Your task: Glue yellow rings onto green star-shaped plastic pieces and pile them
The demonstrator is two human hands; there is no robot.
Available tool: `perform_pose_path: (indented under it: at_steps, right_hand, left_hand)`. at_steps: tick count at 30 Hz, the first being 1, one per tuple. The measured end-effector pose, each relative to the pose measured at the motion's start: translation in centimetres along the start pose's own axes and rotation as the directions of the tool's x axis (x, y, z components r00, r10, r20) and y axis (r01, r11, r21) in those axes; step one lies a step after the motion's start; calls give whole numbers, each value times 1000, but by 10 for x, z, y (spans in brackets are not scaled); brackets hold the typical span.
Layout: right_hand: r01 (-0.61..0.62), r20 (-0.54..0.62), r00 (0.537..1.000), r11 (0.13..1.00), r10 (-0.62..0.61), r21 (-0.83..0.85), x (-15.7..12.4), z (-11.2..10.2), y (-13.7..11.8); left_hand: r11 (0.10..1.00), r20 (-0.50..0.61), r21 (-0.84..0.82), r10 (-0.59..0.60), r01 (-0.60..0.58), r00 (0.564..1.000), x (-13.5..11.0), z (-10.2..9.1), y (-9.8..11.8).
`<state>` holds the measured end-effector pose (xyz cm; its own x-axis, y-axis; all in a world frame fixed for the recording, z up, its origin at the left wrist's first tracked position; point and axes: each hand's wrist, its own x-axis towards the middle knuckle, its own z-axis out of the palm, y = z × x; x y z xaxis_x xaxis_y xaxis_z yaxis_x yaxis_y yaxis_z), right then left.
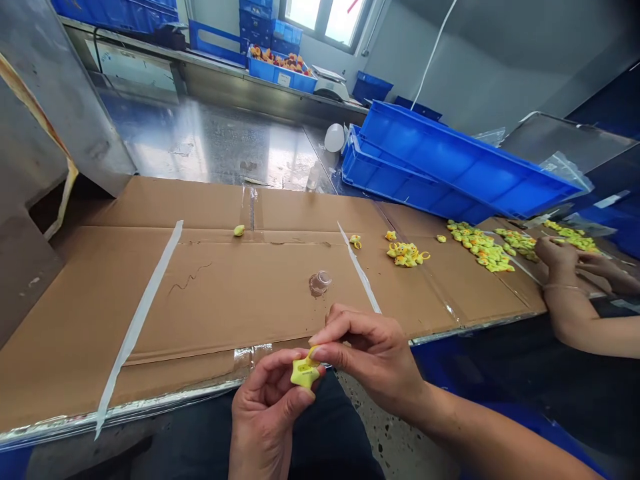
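Note:
Between the thumb and fingers of my left hand is a small yellow-green star-shaped figure with a recess in its face. My right hand pinches a yellow loop at the top of the star, thumb against forefinger. Both hands are held just over the front edge of the cardboard. Beyond them stands a small clear cup with a dark wet ring around its base. One more yellow-green piece lies farther back on the left.
Brown cardboard with white tape strips covers the table. On the right lie a pile of yellow figures and larger groups. Blue crates stand behind them. A co-worker's hands handle pieces at far right. A white bottle stands at the back.

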<state>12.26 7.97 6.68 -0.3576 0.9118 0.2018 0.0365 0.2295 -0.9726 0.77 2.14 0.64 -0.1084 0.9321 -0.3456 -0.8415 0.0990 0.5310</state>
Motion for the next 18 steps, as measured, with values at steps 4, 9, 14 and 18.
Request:
perform_pose_path:
  at_steps: [4, 9, 14, 18]
  right_hand:
    - [-2, -16, 1000, 1000, 2, -21, -2, 1, 2]
    - [-11, -10, 1000, 1000, 11, -26, -3, 1, 7]
    - [-47, 9, 999, 998, 47, 42, -3, 3, 10]
    - [-39, 4, 999, 999, 39, 18, -5, 3, 11]
  left_hand:
    - [1000, 5, -2, 6, -6, 1000, -1, 0, 1]
    - [1000, 2, -13, -11, 11, 1000, -2, 0, 2]
    - [1000, 7, 1, -9, 9, 1000, -2, 1, 3]
    - [1000, 25, 14, 2, -2, 1000, -2, 0, 2]
